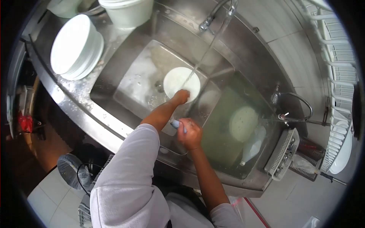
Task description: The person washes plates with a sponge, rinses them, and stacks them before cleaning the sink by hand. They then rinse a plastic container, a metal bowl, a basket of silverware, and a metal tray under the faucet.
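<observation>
My left hand [181, 96] grips the near rim of a white plate [175, 79], holding it over the left sink basin [129, 89]. A stream of water [207, 53] from the tap [205, 26] falls onto the plate by my fingers. Closer to my body, my right hand [190, 135] is closed around a small blue-and-white scrubbing sponge [175, 124], partly hidden by the fingers. It is apart from the plate, near the front of the divider between the basins.
Greenish water fills the right basin [220, 148], with a round white dish [243, 123] and a pale elongated object [254, 146] in it. Stacked white dishes [74, 47] and a white bucket [127, 13] stand left. A second tap [285, 116], a utensil basket [282, 154] and a dish rack [336, 87] are right.
</observation>
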Demonstrator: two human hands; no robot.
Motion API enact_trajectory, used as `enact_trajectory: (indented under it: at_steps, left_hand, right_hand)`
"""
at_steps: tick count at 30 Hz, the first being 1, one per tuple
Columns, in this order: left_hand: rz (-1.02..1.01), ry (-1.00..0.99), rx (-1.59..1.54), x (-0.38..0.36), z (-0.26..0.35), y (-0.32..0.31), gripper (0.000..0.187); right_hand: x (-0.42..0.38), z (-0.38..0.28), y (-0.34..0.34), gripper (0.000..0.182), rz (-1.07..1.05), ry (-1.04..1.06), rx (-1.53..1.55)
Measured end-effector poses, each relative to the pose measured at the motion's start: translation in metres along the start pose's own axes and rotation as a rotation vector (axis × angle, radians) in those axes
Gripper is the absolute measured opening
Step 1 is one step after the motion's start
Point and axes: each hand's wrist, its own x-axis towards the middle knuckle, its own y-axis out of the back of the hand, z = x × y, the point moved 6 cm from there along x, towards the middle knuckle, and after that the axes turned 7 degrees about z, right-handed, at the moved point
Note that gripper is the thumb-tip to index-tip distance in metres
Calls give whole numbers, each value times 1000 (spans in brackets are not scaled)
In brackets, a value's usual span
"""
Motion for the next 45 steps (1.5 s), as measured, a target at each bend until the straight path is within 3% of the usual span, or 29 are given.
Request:
enact_trajectory:
  at_steps: [2,3,4,6,7,10,13,15,17,18,20,21,22,23,24,26,28,30,33,36,38,40,42,44,45]
  left_hand:
    - [-89,155,-126,-16,-23,27,21]
    - [-76,-60,90,-16,-29,31,20]
    - [23,-193,48,-22,-39,43,19]
    - [202,-29,-116,-45,-47,95,23]
    - [270,-27,-111,-72,-23,151,23]
    - [424,247,-620,-192,26,320,23]
    - [714,377,-619,-337,10,427,28]
    - [915,604,-339,-453,-2,482,25]
    - [1102,877,-375,-573,-9,506,22]
    - [1191,926,-177,-637,-24,508,24]
    - [1174,1253,13,-736,-22,515,25]
    - [1225,1240,215,-791,-50,495,32]
    - [1133,1441,565,-813,-41,490,41]
    - [1098,1520,559,-818,-36,487,43]
    - [1058,1598,549,-816,-33,484,46]
    - [1122,1414,469,-777,-49,477,38]
    - [1121,1230,269,-691,-47,481,29]
    - [1182,912,135,-580,-22,493,21]
    - [954,532,-71,-408,16,479,16]
    - [737,168,-96,-260,38,415,14]
    - [519,174,-105,-183,12,350,19]
    - [195,338,18,-119,-48,257,26]
    - [37,325,103,-84,-84,183,30]
    - [27,519,-7,-49,-130,112,30]
    - [197,569,-44,-42,-132,103,29]
  right_hand:
    - [-5,7,-3,11,20,8,23]
    - [-5,8,-2,11,10,-12,11]
    - [-6,9,-1,11,-18,-25,14]
    - [-7,12,-4,12,-32,-17,-26]
    - [-15,24,-9,16,-3,-31,27]
    - [-12,32,-11,18,-25,8,21]
    - [-10,26,-14,20,-63,-97,94]
    - [-10,33,-20,22,-95,-92,108]
    - [-9,36,-22,22,-128,-36,96]
    - [-8,34,-24,22,-144,-16,86]
    - [-8,24,-20,23,-159,-36,89]
    - [-7,18,-20,23,-165,-45,90]
    - [-6,19,-21,22,-161,-18,90]
    - [-7,27,-21,22,-158,6,89]
    - [-7,30,-23,21,-157,27,84]
    - [-5,31,-25,23,-194,-3,86]
    - [-6,31,-25,24,-228,-4,59]
    - [-7,37,-27,24,-224,5,-12]
    - [-11,17,-19,19,-236,76,-113]
    - [-16,16,-15,15,-219,79,-178]
    - [-6,-4,-11,14,-183,42,-175]
    - [-4,-2,-11,13,-178,27,-155]
    - [-6,3,-13,12,-197,23,-207]
    - [-8,6,-15,11,-205,26,-217]
    - [-7,10,-15,10,-211,28,-222]
